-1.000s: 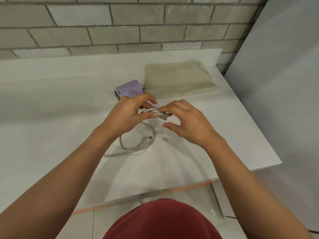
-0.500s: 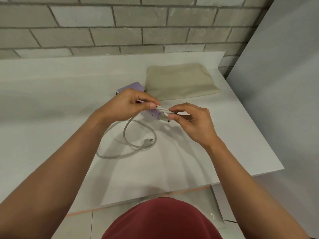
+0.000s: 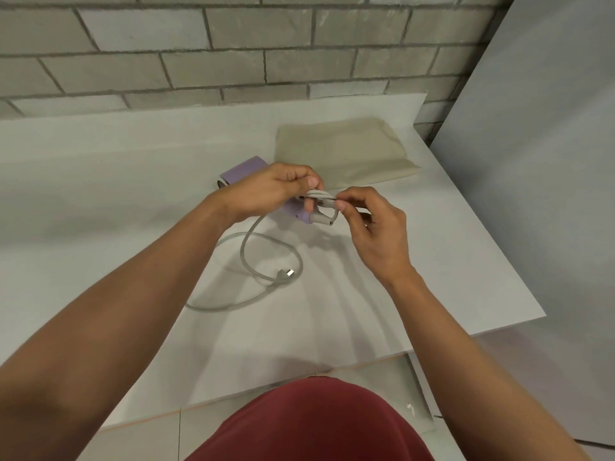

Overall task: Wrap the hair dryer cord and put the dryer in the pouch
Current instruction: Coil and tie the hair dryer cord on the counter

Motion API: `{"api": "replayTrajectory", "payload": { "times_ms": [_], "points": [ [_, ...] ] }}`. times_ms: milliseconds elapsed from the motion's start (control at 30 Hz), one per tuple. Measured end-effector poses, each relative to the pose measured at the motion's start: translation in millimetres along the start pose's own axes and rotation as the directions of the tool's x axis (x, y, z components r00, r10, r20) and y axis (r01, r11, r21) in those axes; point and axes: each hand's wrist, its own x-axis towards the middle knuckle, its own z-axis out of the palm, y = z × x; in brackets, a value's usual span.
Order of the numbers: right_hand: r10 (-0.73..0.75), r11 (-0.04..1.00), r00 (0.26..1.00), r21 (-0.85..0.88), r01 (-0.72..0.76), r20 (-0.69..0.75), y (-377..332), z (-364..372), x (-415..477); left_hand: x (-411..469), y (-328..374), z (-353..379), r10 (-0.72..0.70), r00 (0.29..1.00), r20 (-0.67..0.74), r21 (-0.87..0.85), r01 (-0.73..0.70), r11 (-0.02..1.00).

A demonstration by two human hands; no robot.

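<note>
A lilac hair dryer (image 3: 241, 173) lies on the white table (image 3: 382, 321), mostly hidden under my left hand (image 3: 269, 191). My left hand grips its handle, with several turns of the grey cord (image 3: 256, 271) wound round it. My right hand (image 3: 372, 224) pinches the cord at the handle's end, just right of my left thumb. The loose rest of the cord loops across the table below my hands and ends in the plug (image 3: 286, 273). The beige pouch (image 3: 342, 151) lies flat behind my hands, to the right.
A grey brick wall (image 3: 233, 51) runs behind the table. A pale panel (image 3: 539, 161) stands along the right side. The table's front edge and right corner are close to my body, with floor tiles below.
Both hands have lifted a little and drawn the cord tighter on the handle. The loose loop on the table has shifted and spread leftward. My right hand's fingers went from spread to pinching.
</note>
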Motion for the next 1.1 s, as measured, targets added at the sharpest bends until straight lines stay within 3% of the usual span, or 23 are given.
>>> {"api": "replayTrajectory", "payload": {
  "times_ms": [67,133,233,300,467,667,867,933,1000,1100],
  "points": [
    [0.053,0.999,0.999,0.012,-0.053,-0.01,1,-2,3,1,-7,1,0.038,0.999,0.009,0.055,-0.038,0.998],
    [0.066,0.998,0.998,0.011,-0.066,-0.01,0,-4,4,2,-13,2,0.136,0.99,-0.036,0.22,-0.125,0.967],
    [-0.021,0.999,1.0,-0.034,0.021,-0.006,-1,-6,5,5,-19,4,0.319,0.932,-0.174,0.406,-0.228,0.885],
    [-0.116,0.99,0.993,-0.082,0.117,0.017,-2,-5,5,7,-19,3,0.375,0.91,-0.178,0.458,-0.261,0.85],
    [-0.249,0.915,0.967,-0.315,0.251,0.048,-1,1,12,4,-13,3,0.302,0.949,-0.093,0.519,-0.213,0.828],
    [-0.381,0.796,0.925,-0.505,0.333,0.01,5,4,10,-2,-14,15,0.197,0.968,-0.156,0.582,-0.071,0.81],
    [-0.396,0.808,0.918,-0.484,0.335,-0.026,7,-6,1,-6,-14,27,0.118,0.95,-0.289,0.29,-0.031,0.957],
    [-0.3,0.88,0.948,-0.414,0.233,-0.103,4,-9,-3,-7,-13,28,0.096,0.944,-0.314,0.231,-0.022,0.973],
    [-0.089,0.97,0.974,-0.241,0.037,-0.207,0,-11,-8,-8,-15,26,0.078,0.932,-0.355,0.227,0.005,0.974],
    [0.231,0.973,0.947,0.044,-0.227,-0.224,-2,-15,-9,-10,-18,23,0.018,0.923,-0.384,0.189,0.06,0.98]
  ]
}}
